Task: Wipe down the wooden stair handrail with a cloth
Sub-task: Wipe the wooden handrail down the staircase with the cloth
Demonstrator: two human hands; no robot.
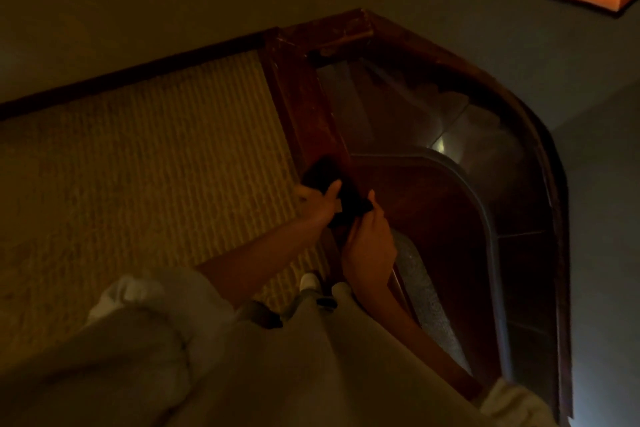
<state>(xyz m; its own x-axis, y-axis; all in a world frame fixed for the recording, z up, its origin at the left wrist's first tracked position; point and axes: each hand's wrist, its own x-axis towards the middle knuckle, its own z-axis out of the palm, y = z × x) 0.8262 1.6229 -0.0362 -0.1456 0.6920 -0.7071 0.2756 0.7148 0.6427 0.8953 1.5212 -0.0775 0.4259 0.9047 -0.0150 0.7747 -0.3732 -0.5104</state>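
A dark cloth lies draped over the wooden handrail, which runs away from me and bends right at a corner. My left hand grips the cloth's left side, thumb on top. On the rail's right side, my right hand holds the cloth's near end with curled fingers. The light is very dim, so the cloth's edges are hard to make out.
A woven beige carpet covers the landing to the left of the rail. To the right the stairwell drops down, with a lower curved rail and steps below. My foot stands by the rail's base.
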